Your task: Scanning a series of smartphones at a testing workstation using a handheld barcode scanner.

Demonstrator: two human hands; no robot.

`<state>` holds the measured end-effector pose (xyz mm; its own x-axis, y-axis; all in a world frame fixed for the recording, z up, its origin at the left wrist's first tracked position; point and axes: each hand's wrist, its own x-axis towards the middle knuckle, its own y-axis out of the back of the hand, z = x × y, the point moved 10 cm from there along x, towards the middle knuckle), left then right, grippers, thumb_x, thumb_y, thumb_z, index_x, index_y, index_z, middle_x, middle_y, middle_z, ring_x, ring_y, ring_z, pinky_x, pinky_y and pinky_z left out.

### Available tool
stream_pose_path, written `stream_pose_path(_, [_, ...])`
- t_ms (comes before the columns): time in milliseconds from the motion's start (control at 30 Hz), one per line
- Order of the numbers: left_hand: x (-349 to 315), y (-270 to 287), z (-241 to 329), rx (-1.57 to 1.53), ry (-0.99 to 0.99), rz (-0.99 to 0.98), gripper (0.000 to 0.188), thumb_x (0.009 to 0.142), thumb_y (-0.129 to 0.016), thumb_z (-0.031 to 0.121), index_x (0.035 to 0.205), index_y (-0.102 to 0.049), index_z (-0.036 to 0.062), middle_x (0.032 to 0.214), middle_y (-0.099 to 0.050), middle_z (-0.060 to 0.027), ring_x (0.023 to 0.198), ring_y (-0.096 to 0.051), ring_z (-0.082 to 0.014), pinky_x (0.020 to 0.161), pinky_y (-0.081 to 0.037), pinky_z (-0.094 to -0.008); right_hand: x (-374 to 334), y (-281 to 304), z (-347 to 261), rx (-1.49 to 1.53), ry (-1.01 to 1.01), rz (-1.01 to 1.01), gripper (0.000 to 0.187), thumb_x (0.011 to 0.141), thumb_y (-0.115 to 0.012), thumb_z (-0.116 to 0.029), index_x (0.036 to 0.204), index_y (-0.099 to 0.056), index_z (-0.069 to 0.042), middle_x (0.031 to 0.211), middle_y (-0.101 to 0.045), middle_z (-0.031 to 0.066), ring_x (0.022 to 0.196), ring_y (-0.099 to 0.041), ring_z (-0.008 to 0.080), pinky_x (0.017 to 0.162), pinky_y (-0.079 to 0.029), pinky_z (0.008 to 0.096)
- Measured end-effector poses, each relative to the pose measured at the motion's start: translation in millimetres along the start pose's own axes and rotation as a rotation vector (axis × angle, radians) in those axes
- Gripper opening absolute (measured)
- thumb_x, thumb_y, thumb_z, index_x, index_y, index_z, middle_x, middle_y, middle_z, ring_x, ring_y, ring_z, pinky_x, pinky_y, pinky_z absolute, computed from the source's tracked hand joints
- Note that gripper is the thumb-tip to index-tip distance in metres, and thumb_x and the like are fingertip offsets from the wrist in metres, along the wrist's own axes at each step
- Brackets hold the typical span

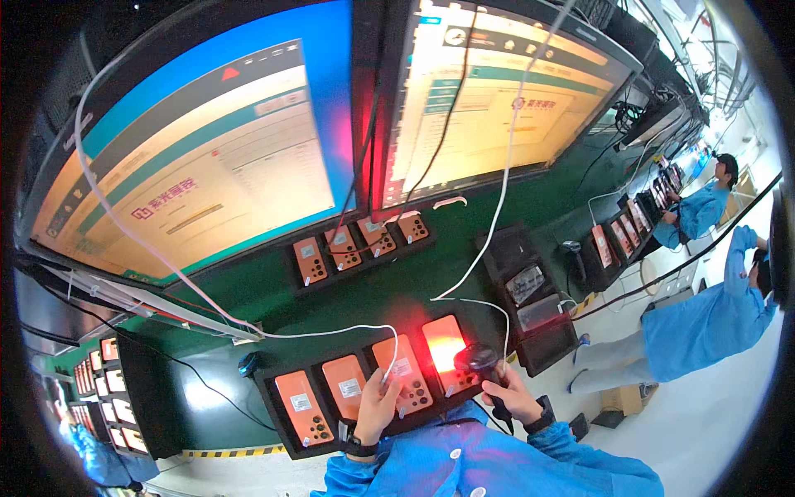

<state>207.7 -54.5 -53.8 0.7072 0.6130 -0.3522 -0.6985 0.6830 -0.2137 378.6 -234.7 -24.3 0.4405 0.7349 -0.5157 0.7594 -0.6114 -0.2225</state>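
Observation:
My right hand [515, 399] grips a black handheld barcode scanner [479, 359], whose red light falls on the rightmost orange phone [439, 333]. My left hand [378, 412] is closed on the end of a white cable [396, 338], over the orange phone [411, 388] to the left of the lit one. Both phones lie camera side up in a black tray [310, 452] close to my body. Further left in that tray are two more orange phones, one in the middle [342, 377] and one at the end [295, 389], each with a white label.
Behind the tray, another black tray holds several orange phones [310, 258]. Two large monitors, left [174, 166] and right [497, 91], stand at the back. Black bins [542, 331] sit at the right. White cables cross the green table [451, 240]. People in blue coats [704, 290] are further off.

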Motion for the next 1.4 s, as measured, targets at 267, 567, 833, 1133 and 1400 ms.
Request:
stream_pose_path(267, [14.3, -57.2, 7.7, -0.009, -0.09, -0.003, 0.027, 0.093, -0.056, 0.01, 0.113, -0.041, -0.0002, 0.114, -0.058, -0.0144, 0.078, -0.061, -0.0107, 0.065, -0.049, -0.023, 9.9, 15.4, -8.1, 0.087, 0.008, -0.073, 0.034, 0.089, -0.065, -0.009, 0.116, -0.045, -0.006, 0.089, -0.055, 0.0022, 0.064, -0.053, 0.0094, 0.055, -0.043, 0.0239])
stream_pose_path(567, [44.0, -77.0, -12.9, 0.259, -0.108, 0.07, 0.03, 0.089, -0.059, 0.006, 0.11, -0.038, 0.0, 0.099, -0.053, -0.0096, 0.076, -0.064, -0.0127, 0.056, -0.049, -0.0235, 43.3, 39.8, -34.7, 0.03, 0.165, -0.002, 0.028, 0.089, -0.063, -0.006, 0.111, -0.046, -0.005, 0.09, -0.06, 0.0036, 0.064, -0.052, 0.0091, 0.056, -0.043, 0.0246])
stream_pose_path(833, [57.1, -92.9, 1.4, 0.167, -0.078, 0.224, 0.02, 0.087, -0.059, 0.006, 0.095, -0.04, 0.0056, 0.076, -0.048, -0.002, 0.066, -0.058, -0.0104, 0.05, -0.043, -0.0231, 179.9, 143.5, 40.4, -0.275, 0.349, 0.426, 0.036, 0.081, -0.074, -0.022, 0.093, -0.048, -0.003, 0.082, -0.059, 0.0075, 0.069, -0.059, 0.0191, 0.064, -0.047, 0.0331])
stream_pose_path(1133, [67.3, -84.1, 8.9, 0.057, -0.159, 0.362, 0.019, 0.086, -0.064, 0.012, 0.086, -0.048, 0.0021, 0.069, -0.052, -0.0047, 0.058, -0.052, -0.0129, 0.051, -0.041, -0.0276, 211.0, 132.7, 80.9, -0.757, 0.214, 0.452, 0.04, 0.077, -0.075, -0.032, 0.081, -0.047, -0.003, 0.078, -0.054, 0.0131, 0.074, -0.053, 0.0277, 0.068, -0.044, 0.0375])
stream_pose_path(1400, [86.8, -62.5, 2.1, 0.481, -0.338, 0.436, 0.024, 0.078, -0.066, 0.004, 0.083, -0.043, 0.0021, 0.068, -0.052, -0.0076, 0.062, -0.054, -0.0163, 0.055, -0.043, -0.03, 164.4, 50.8, -56.7, 0.233, 0.43, 0.073, 0.036, 0.1, -0.042, -0.034, 0.091, -0.059, -0.005, 0.082, -0.058, 0.0034, 0.074, -0.054, 0.0134, 0.067, -0.043, 0.0293])
